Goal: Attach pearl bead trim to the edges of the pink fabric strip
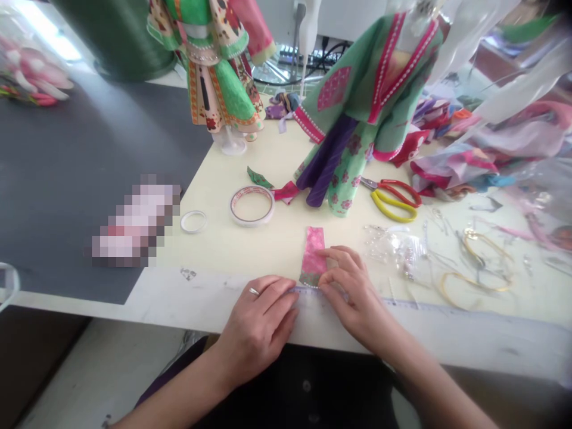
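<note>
Cream table (232, 256), a pink patterned piece of cloth (314, 250) lying flat near its front edge, between our two hands, with a darker greenish band and a row of small pale beads along its lower end. A clear ruler (447, 311) runs just below the cloth and off to the right.

Our left hand (263, 319), ring on one finger, is curled with the fingers close together; its fingertips rest at the ruler, just left of the cloth's beaded end. We cannot tell whether it grips anything.

Our right hand (349, 280) is narrow, thumb and forefinger drawn together at the cloth's lower right corner, another fingertip on its right edge. Whether the corner is pinched or only pressed, we cannot tell.

Behind the cloth we note a doll (353, 119) in a green robe with pink, beaded trim. Scissors (374, 186) with red and yellow handles lie beside it. Left of it: a pink scrap (286, 191), a green scrap (259, 177), a roll of tape (251, 223) and a small white ring (193, 230).

To the right of our right hand, clear packets (404, 250) and yellow cord (485, 287); farther back, a heap of cloth (504, 143).
</note>
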### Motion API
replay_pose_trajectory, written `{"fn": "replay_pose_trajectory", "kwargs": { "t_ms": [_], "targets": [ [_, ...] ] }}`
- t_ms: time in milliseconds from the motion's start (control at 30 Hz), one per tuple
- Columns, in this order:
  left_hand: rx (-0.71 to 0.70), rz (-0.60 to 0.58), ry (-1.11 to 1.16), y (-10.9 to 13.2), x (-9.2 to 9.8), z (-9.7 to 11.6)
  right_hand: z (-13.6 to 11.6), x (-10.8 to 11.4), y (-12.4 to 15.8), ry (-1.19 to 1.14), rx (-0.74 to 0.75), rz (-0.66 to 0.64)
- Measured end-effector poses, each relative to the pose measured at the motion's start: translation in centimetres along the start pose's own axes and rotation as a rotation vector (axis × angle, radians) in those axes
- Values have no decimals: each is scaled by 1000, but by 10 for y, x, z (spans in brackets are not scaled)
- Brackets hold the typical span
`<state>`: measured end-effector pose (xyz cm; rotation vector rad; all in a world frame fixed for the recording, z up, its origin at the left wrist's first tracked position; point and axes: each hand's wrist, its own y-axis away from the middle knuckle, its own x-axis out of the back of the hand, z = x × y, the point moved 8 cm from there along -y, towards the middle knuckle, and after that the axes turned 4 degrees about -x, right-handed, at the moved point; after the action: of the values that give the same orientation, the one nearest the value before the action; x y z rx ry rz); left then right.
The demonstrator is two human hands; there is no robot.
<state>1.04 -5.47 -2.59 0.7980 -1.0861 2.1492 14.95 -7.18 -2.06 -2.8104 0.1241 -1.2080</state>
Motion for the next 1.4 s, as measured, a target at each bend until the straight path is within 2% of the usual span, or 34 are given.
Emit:
{"fn": "replay_pose_trajectory", "kwargs": {
  "t_ms": [300, 1400],
  "targets": [
    [-14, 0, -10, 2, 1, 2, 1, -4, -1, -11, 14, 32],
    [-25, -10, -6, 0, 0, 3, 3, -8, -1, -31, -10, 2]
  ]
}}
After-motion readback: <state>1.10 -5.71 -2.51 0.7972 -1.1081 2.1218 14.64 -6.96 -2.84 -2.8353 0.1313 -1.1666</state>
